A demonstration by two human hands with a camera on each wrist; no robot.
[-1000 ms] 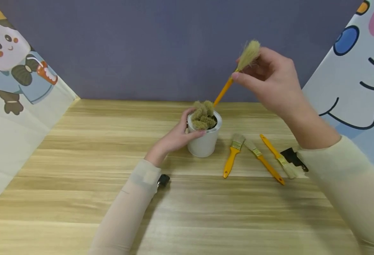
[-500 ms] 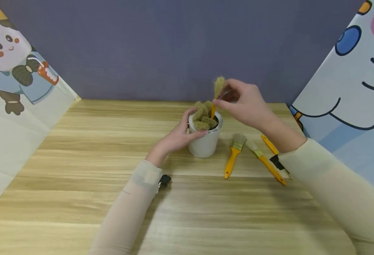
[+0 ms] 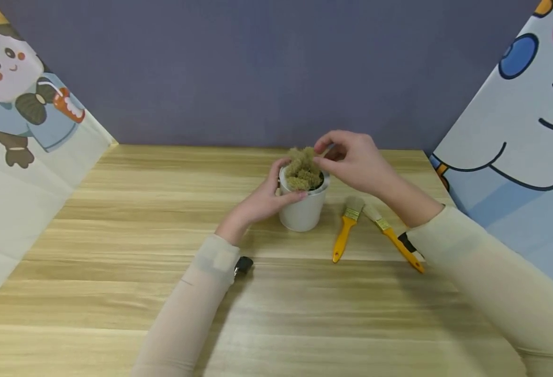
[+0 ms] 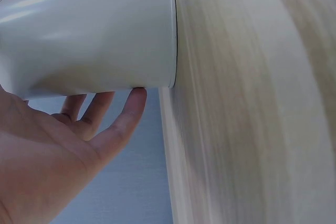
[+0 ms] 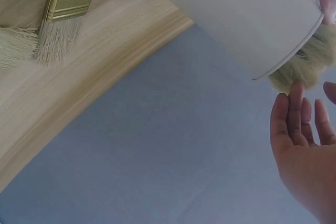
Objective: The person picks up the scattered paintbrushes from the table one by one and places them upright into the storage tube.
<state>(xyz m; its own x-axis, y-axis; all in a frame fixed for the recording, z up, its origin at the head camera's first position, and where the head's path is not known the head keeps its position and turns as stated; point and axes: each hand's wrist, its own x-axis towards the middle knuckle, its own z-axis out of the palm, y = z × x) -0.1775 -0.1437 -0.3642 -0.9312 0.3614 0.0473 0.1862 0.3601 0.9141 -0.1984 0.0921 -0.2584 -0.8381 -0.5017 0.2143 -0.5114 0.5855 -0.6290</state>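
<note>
A white round pot [image 3: 302, 212] stands upright on the table with several bristle brush heads [image 3: 301, 170] sticking up out of it. My left hand [image 3: 262, 201] grips the pot's left side, its thumb at the front rim; the left wrist view shows fingertips [image 4: 137, 95] against the smooth wall. Beside the bristles at the rim's right is my right hand [image 3: 358, 162]. In the right wrist view its fingers are extended toward the bristles [image 5: 304, 66], thumb apart, with no handle between them. The brush handles inside the pot are hidden.
Two flat paintbrushes with orange handles, a wider brush [image 3: 344, 230] and a narrower brush [image 3: 394, 238], lie right of the pot. Black clip-like pieces show by the left sleeve [image 3: 243, 265] and the right sleeve [image 3: 405, 241]. A grey wall [image 3: 210, 73] rises behind the table.
My right hand has come left and down, lowering a brush handle-first into the pot, and its fingers have loosened from it. My left hand has stayed on the pot. My right sleeve now covers another brush.
</note>
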